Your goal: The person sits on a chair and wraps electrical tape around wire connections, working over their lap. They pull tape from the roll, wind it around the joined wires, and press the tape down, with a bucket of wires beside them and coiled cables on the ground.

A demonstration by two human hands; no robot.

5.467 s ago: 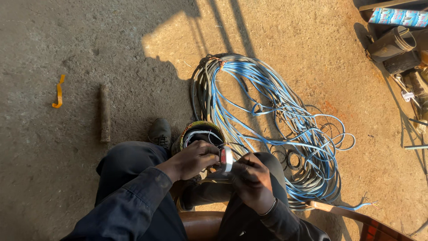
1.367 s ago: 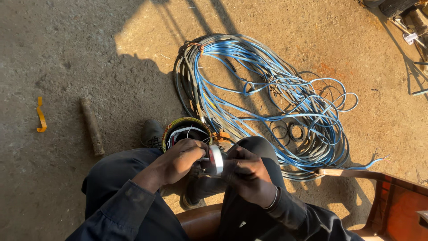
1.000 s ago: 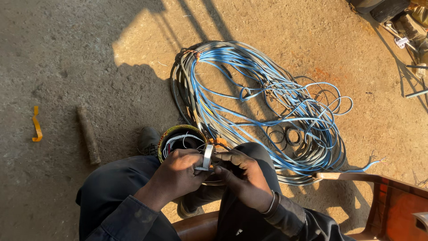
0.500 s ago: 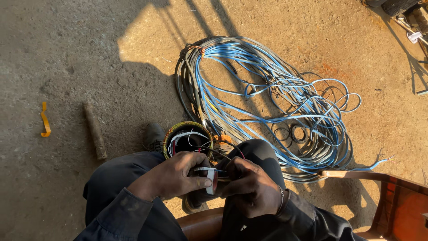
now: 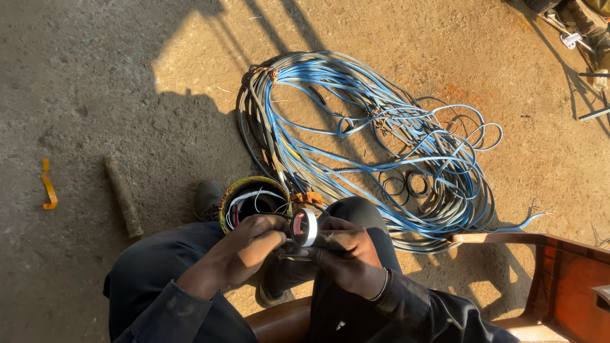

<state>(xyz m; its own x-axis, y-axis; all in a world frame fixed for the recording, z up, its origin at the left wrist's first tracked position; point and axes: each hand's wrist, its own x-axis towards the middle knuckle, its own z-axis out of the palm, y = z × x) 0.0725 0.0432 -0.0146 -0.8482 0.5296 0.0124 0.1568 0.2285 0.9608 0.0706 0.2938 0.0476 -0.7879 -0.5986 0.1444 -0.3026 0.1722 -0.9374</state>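
tape roll (image 5: 304, 227) between both grips

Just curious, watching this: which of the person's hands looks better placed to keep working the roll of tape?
Probably the left. The left hand has its fingertips right at the tape roll, free to turn it, while the right hand is wrapped around what sits under the roll, seemingly steadying it. What exactly it grips is hidden.

Two hands, left hand (image 5: 244, 251) and right hand (image 5: 343, 254). One roll of tape (image 5: 305, 227). One round yellow-rimmed motor winding (image 5: 253, 197). One big tangle of blue and grey cables (image 5: 375, 140). One short wooden stick (image 5: 123, 197). One yellow strip (image 5: 48, 187). One shoe (image 5: 208, 199).
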